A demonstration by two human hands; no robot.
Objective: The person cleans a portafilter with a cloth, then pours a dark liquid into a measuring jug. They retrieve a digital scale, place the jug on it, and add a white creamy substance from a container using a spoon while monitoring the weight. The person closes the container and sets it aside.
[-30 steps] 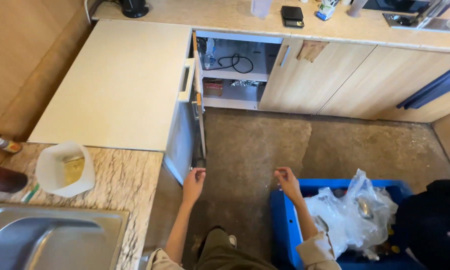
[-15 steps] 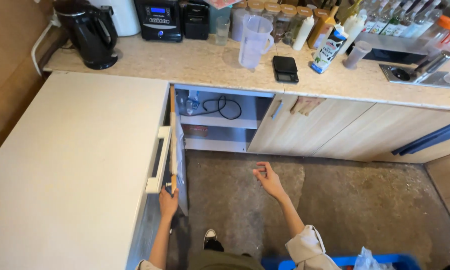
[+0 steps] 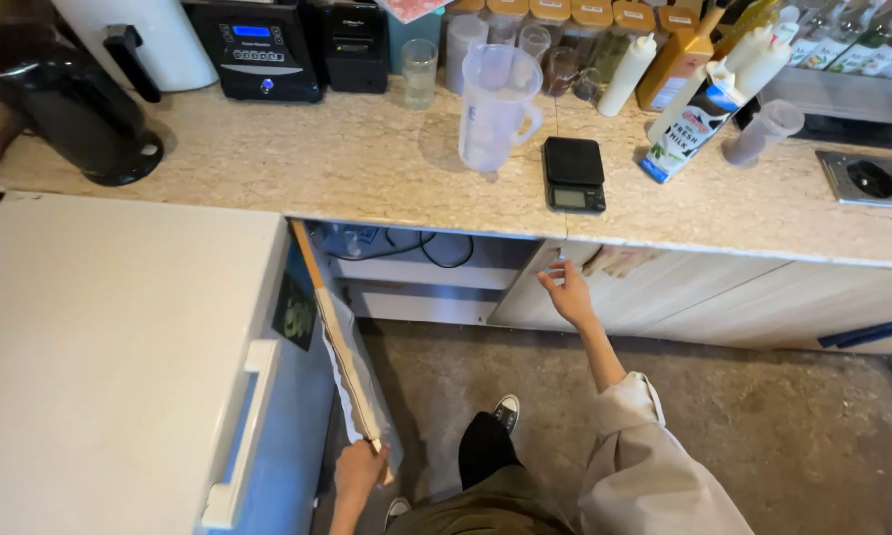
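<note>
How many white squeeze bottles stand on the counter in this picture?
3. One white squeeze bottle stands behind the black scale. Two more stand close together behind the milk carton. More may be hidden among the bottles at the back.

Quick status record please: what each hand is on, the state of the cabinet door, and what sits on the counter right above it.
left hand: grips the lower corner of the open cabinet door
right hand: open, fingers spread, at the edge of the wooden cupboard front, contact unclear
cabinet door: swung open, seen edge-on
open bay: shelf with black cables
counter above: clear measuring jug, small black scale
far left: black kettle
</note>
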